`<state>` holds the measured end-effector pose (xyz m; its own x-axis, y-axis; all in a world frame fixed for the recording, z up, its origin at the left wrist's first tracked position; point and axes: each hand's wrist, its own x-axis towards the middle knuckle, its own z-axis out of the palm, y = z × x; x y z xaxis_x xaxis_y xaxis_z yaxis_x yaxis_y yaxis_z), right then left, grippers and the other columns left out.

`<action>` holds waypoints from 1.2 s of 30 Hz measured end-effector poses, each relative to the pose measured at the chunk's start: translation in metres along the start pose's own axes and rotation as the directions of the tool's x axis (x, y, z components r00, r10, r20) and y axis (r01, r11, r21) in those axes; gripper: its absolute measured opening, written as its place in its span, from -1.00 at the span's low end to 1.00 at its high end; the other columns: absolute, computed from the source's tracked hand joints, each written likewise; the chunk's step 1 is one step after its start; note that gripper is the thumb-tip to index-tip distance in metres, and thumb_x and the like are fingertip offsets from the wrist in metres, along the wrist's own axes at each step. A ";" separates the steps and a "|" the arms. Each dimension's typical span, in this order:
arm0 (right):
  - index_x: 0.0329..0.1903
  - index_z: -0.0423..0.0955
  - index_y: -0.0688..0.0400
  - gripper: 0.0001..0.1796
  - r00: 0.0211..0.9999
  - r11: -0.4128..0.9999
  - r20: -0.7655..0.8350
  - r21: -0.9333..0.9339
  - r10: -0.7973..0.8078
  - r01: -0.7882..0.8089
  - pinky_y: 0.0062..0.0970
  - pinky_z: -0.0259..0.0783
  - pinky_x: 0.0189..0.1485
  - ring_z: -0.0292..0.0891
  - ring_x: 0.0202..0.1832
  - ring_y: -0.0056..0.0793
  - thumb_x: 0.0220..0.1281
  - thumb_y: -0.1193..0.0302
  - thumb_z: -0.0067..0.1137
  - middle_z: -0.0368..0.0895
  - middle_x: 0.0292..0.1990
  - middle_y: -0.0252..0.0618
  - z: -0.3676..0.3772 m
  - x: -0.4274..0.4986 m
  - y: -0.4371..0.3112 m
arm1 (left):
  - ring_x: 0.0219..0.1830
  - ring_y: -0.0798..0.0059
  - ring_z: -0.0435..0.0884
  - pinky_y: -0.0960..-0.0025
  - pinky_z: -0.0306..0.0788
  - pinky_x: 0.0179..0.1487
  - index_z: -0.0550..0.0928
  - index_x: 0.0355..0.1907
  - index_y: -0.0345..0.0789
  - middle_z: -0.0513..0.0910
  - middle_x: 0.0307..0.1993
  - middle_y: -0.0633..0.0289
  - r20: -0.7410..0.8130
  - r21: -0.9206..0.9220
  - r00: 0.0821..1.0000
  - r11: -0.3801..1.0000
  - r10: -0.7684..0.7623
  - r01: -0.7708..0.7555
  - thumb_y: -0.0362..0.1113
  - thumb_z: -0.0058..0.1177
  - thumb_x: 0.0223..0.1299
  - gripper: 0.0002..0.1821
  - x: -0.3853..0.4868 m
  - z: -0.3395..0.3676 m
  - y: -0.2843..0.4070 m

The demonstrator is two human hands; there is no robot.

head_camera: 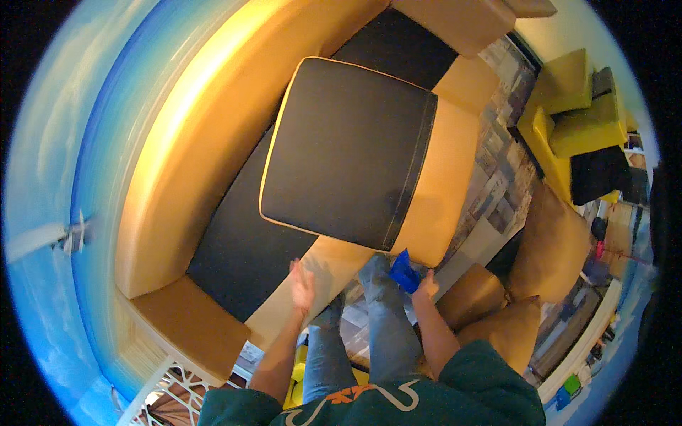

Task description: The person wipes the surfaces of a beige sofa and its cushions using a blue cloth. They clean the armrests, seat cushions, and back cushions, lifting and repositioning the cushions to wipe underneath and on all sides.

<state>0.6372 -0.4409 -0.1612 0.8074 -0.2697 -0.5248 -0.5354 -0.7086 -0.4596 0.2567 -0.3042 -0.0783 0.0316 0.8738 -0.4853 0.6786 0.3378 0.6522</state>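
Note:
In my right hand (426,285) is a blue cloth (405,272), hanging to the left beside my knee. My left hand (302,282) holds nothing; its fingers are apart above the tan front rail of the sofa frame (314,269). A large seat cushion (349,152) lies before me, black face up, with a tan edge and a stitched seam on its right side. It rests askew across the black seat deck (250,239) of the tan sofa and overlaps the front rail. Tan upholstery (445,186) shows along the cushion's right side.
The long sofa backrest (197,144) runs along a blue painted wall (48,133). An armrest (192,314) stands at lower left, near a white lattice piece (176,391). Loose tan cushions (551,250) lie at right on the wood-patterned floor (501,154). Yellow-green cushions (586,122) are piled beyond.

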 end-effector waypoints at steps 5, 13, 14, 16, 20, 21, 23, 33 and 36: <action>-0.18 0.59 0.27 -0.48 0.991 0.983 0.074 -0.136 -0.116 0.125 -0.17 0.30 -0.42 0.38 -0.47 -0.33 0.32 -0.02 0.28 0.59 -0.44 -0.25 0.012 0.127 -0.044 | 0.60 -0.13 -0.06 0.06 -0.07 0.60 0.21 0.51 -0.40 0.14 0.52 -0.23 -0.402 0.030 0.899 0.979 -0.173 0.202 0.21 -0.09 0.46 -0.16 0.180 -0.060 0.011; -0.06 0.62 0.24 -0.49 0.875 0.827 0.476 -0.453 -0.093 0.334 -0.14 0.36 -0.34 0.47 -0.44 -0.26 0.38 -0.01 0.17 0.67 -0.42 -0.20 0.063 0.200 -0.143 | 0.36 0.06 0.46 0.23 0.23 0.43 0.50 0.30 -0.46 0.57 0.24 -0.14 0.022 0.007 0.923 0.924 -0.383 0.383 0.63 -0.11 0.13 0.13 0.339 -0.094 -0.003; -0.06 0.63 0.24 -0.50 0.865 0.863 0.497 -0.404 -0.072 0.304 -0.15 0.36 -0.34 0.47 -0.43 -0.26 0.38 0.00 0.17 0.68 -0.41 -0.20 0.067 0.198 -0.151 | 0.33 0.07 0.49 0.22 0.25 0.41 0.52 0.27 -0.44 0.60 0.20 -0.14 -0.065 0.052 0.929 0.928 -0.365 0.368 0.63 -0.13 0.15 0.10 0.338 -0.092 0.001; -0.06 0.63 0.24 -0.50 0.854 0.800 0.508 -0.465 -0.111 0.380 -0.15 0.36 -0.33 0.48 -0.42 -0.26 0.39 0.00 0.15 0.68 -0.41 -0.20 0.069 0.195 -0.165 | 0.28 0.07 0.53 0.20 0.29 0.37 0.56 0.20 -0.40 0.63 0.14 -0.14 -0.138 0.085 0.919 0.920 -0.369 0.382 0.61 -0.16 0.19 0.03 0.328 -0.090 0.017; -0.07 0.64 0.23 -0.51 0.847 0.786 0.502 -0.447 -0.176 0.428 -0.17 0.38 -0.31 0.50 -0.40 -0.27 0.40 0.01 0.13 0.69 -0.40 -0.21 0.052 0.200 -0.186 | 0.13 -0.07 0.61 0.14 0.38 0.24 0.62 -0.04 -0.37 0.68 -0.05 -0.23 -0.212 0.193 0.942 0.934 -0.260 0.301 0.53 -0.21 0.30 -0.11 0.306 -0.093 0.055; -0.07 0.64 0.23 -0.51 0.848 0.787 0.491 -0.437 -0.198 0.436 -0.17 0.38 -0.31 0.50 -0.39 -0.27 0.40 0.01 0.12 0.69 -0.40 -0.21 0.043 0.203 -0.192 | 0.10 -0.12 0.62 0.13 0.40 0.22 0.62 -0.06 -0.38 0.68 -0.08 -0.25 -0.196 0.230 0.953 0.934 -0.233 0.275 0.52 -0.21 0.30 -0.12 0.300 -0.095 0.062; -0.07 0.65 0.23 -0.51 0.846 0.778 0.474 -0.424 -0.246 0.463 -0.18 0.38 -0.30 0.51 -0.38 -0.28 0.41 0.02 0.11 0.70 -0.39 -0.21 0.018 0.208 -0.204 | -0.01 -0.15 0.66 0.09 0.47 0.10 0.63 -0.15 -0.39 0.71 -0.21 -0.24 -0.115 0.318 0.976 0.924 -0.184 0.211 0.49 -0.19 0.33 -0.16 0.285 -0.099 0.070; -0.09 0.67 0.23 -0.52 0.771 0.698 0.475 -0.371 -0.425 0.613 -0.22 0.41 -0.26 0.55 -0.33 -0.30 0.44 0.04 0.05 0.72 -0.37 -0.22 -0.129 0.169 -0.283 | 0.06 -0.17 0.62 0.09 0.46 0.11 0.61 0.03 -0.36 0.68 -0.08 -0.21 0.223 0.183 0.954 0.970 -0.199 0.160 0.35 -0.28 0.46 -0.25 0.128 -0.100 0.019; -0.10 0.68 0.23 -0.52 0.725 0.646 0.538 -0.378 -0.430 0.664 -0.23 0.42 -0.25 0.57 -0.31 -0.31 0.45 0.05 0.03 0.73 -0.36 -0.22 -0.136 0.136 -0.292 | 0.06 -0.15 0.62 0.13 0.45 0.11 0.60 0.04 -0.38 0.68 -0.08 -0.18 0.190 0.003 0.960 0.978 -0.207 0.211 0.27 -0.25 0.50 -0.31 0.064 -0.118 -0.019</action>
<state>0.9371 -0.3591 -0.0012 0.6818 0.4605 -0.5684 0.2839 -0.8827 -0.3744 0.1587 -0.2134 -0.0529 0.0287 0.7020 -0.7116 0.6722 0.5133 0.5336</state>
